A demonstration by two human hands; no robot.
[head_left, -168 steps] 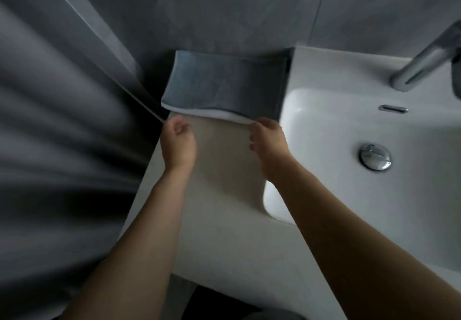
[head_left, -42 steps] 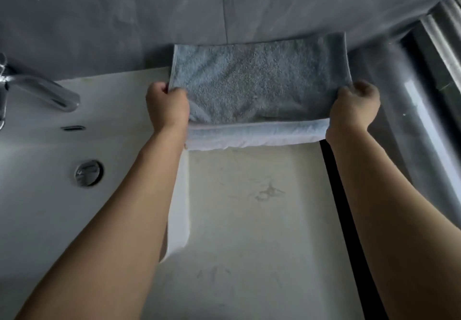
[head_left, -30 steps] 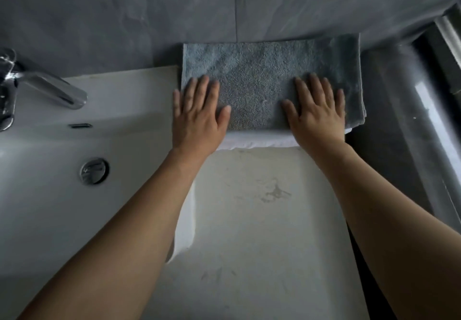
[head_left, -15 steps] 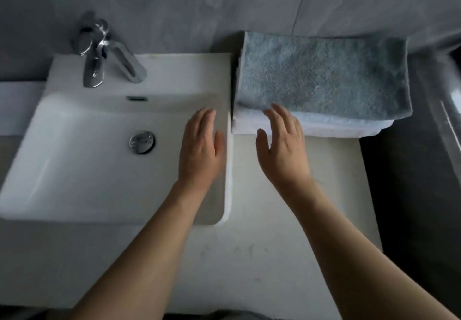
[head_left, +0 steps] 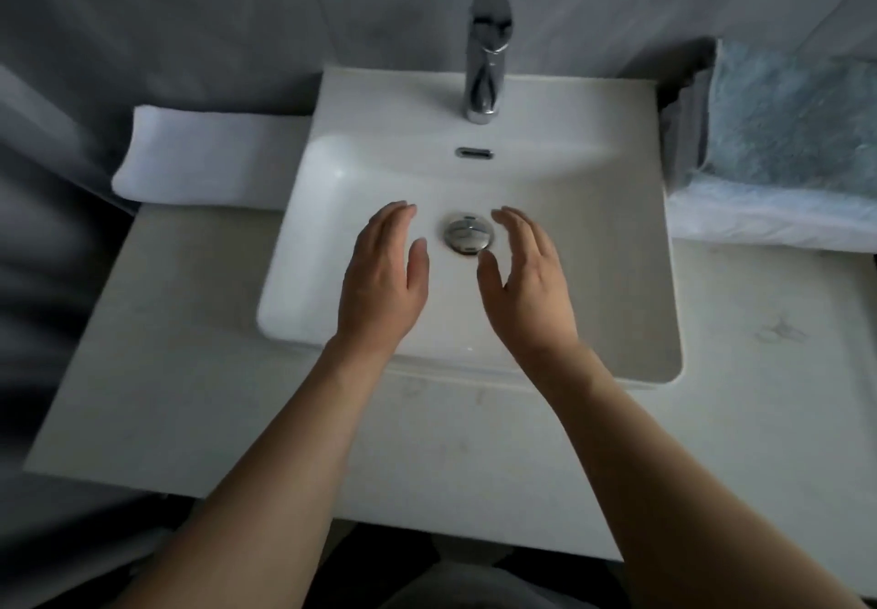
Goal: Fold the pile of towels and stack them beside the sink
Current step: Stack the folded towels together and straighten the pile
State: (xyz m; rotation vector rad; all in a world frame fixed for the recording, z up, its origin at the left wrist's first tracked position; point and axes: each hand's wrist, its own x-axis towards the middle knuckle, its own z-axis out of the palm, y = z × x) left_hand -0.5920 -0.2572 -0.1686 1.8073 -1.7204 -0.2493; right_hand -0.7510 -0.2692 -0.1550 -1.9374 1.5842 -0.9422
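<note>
A stack of folded towels lies on the counter right of the sink (head_left: 631, 276): a blue-grey towel (head_left: 788, 124) on top, a white towel (head_left: 769, 217) under it. A white folded towel (head_left: 209, 158) lies on the counter left of the sink, against the wall. My left hand (head_left: 384, 281) and my right hand (head_left: 522, 286) hover over the basin on either side of the drain plug (head_left: 469, 232), fingers straight and relaxed, holding nothing. Both hands are well apart from the towels.
A chrome tap (head_left: 486, 48) stands at the back of the sink against the grey tiled wall. The pale counter (head_left: 190, 371) runs around the sink, with its front edge near my body. A dark gap shows below the counter.
My hands left the blue-grey towel after pressing it flat and moved left over the basin. The view swung left, so the stack now sits at the right edge.
</note>
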